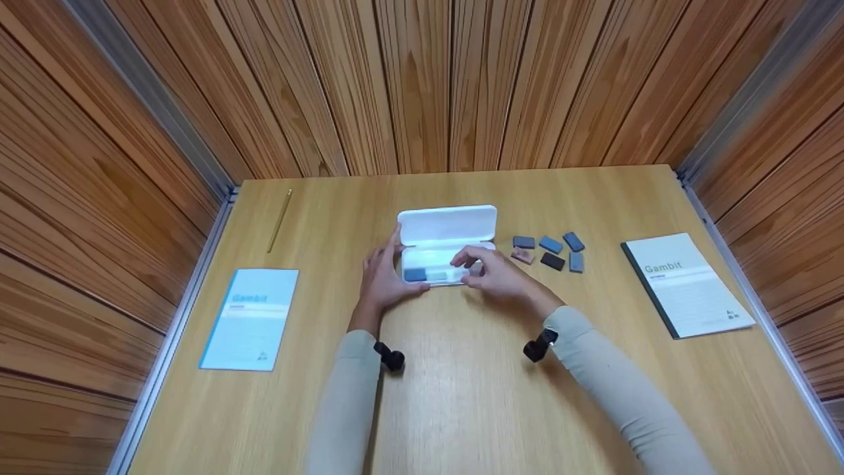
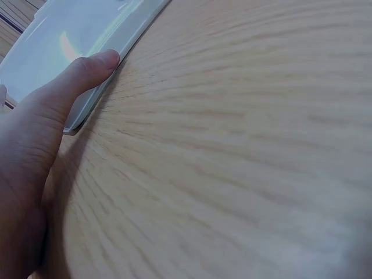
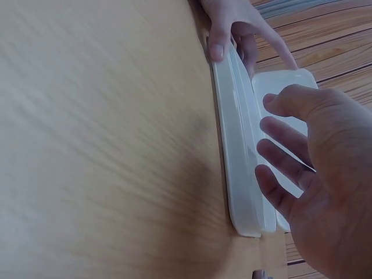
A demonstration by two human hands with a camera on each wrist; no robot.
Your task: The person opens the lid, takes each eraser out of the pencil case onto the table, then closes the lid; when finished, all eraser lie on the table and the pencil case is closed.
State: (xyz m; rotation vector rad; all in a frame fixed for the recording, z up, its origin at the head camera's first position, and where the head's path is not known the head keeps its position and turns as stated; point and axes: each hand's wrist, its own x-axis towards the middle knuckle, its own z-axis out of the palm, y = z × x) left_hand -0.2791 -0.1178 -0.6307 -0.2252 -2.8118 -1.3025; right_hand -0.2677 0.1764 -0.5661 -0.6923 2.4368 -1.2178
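The left hand (image 1: 384, 274) is gripping the left end of an open white pencil case (image 1: 438, 245), mid-table, while the right hand (image 1: 498, 274) is reaching over its right half. From the head view those right fingers are looking bunched — but the right wrist camera is showing thumb and fingers standing apart; whether they're touching the case, I can't tell. The left wrist camera is catching the left thumb lying on the near rim. The head view alone is revealing a blue-grey block (image 1: 415, 274) inside, and six eraser-like blocks (image 1: 550, 245) are lying to the right. Across the wood-grained table (image 1: 455, 396), a pencil (image 1: 279, 221) and a blue-spined notebook (image 1: 249, 319) are lying left, a black-spined notebook (image 1: 686, 285) right — plank walls (image 1: 422, 86) rising around, metal posts (image 1: 155, 95) lining the corners.
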